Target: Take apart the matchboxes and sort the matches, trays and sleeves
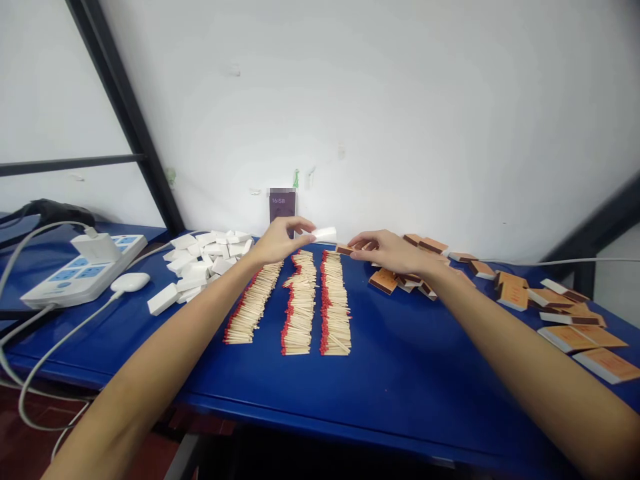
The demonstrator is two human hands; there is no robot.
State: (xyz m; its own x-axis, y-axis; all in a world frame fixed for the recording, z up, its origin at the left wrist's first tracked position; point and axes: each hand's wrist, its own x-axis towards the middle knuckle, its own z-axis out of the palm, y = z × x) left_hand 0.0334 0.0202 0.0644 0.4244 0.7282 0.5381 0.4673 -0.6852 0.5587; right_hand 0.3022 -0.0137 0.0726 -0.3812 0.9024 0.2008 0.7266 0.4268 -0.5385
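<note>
Between the thumb and fingers of my left hand [284, 239] is a white matchbox tray [325, 235], held near the wall above the far ends of the match rows. To its right, my right hand [383, 250] pinches an orange-brown matchbox sleeve [344, 249]; the tray and sleeve are apart. Below the hands lie three rows of red-tipped matches: a left row [255, 303], a middle row [300, 307] and a right row [336, 307]. White trays [200, 260] are heaped beyond my left forearm. Orange sleeves [384, 280] lie scattered around and beyond my right hand.
A phone [283, 203] showing 16:58 leans on the wall. On the left are a power strip [65, 280] with a plugged-in charger [97, 247], a white puck-shaped device [130, 282] and cables. More matchbox sleeves [513, 293] spread along the right of the blue table [400, 387].
</note>
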